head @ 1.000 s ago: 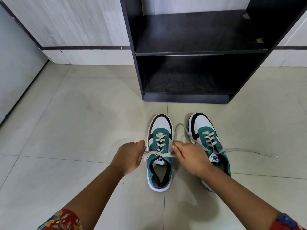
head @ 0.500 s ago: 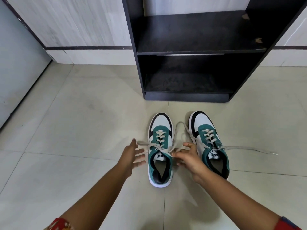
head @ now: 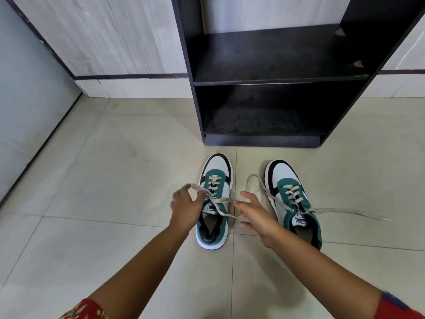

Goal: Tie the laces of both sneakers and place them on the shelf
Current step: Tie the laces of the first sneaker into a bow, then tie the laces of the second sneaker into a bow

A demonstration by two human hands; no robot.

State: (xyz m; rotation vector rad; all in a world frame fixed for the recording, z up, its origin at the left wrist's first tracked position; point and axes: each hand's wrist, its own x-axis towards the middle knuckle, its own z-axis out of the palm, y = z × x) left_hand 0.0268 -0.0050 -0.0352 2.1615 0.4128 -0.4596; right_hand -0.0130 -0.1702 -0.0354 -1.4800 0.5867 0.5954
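Two teal, white and black sneakers stand on the tiled floor, toes toward the black shelf unit [head: 276, 79]. The left sneaker [head: 217, 168] lies between my hands. My left hand [head: 185, 209] pinches one end of its beige lace [head: 220, 201] just left of the tongue. My right hand [head: 256, 214] is to the sneaker's right with fingers spread, and the other lace end runs into its fingers. The right sneaker [head: 286, 178] sits partly behind my right wrist. Its lace is untied, and one end [head: 356, 212] trails right across the floor.
The shelf unit has two open dark boards with nothing on them, the lower one [head: 262, 131] near floor level just beyond the sneakers. A pale wall with a dark stripe [head: 128, 76] runs behind, and a grey panel [head: 27, 107] closes the left side.
Both hands let go after pulling the lace taut, then took hold again. My left hand now pinches its lace end higher up; my right hand has moved right with its fingers spread.
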